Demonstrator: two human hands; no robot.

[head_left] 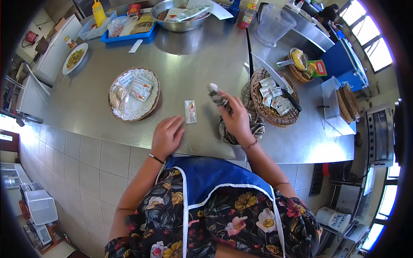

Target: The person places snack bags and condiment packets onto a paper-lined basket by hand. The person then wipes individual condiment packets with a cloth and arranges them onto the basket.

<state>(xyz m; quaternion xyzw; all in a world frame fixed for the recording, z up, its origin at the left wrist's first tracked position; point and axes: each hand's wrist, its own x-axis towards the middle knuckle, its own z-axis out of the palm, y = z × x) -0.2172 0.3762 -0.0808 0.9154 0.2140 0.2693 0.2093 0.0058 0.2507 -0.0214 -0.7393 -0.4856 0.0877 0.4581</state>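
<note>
My left hand (168, 136) rests on the steel table with its fingers stretched out, just left of a small white-and-orange sachet (190, 112). My right hand (236, 119) grips a dark-and-white patterned cloth (257, 126); one end sticks up past the fingers and the rest bunches on the table beneath the wrist. On the left is a round basket (158, 95) lined with a white paper doily, holding several sachets (140, 89) and a clear packet (117, 96). To the right, a wicker basket (257, 101) contains more sachets (282, 105), with a knife (282, 81) lying across it.
A plate of food (75, 59) stands at the far left. Along the back are a blue tray (129, 36) of packets, a metal bowl (180, 25) and a clear jug (275, 26). A plastic bin (333, 101) with flat baskets sits at the right edge.
</note>
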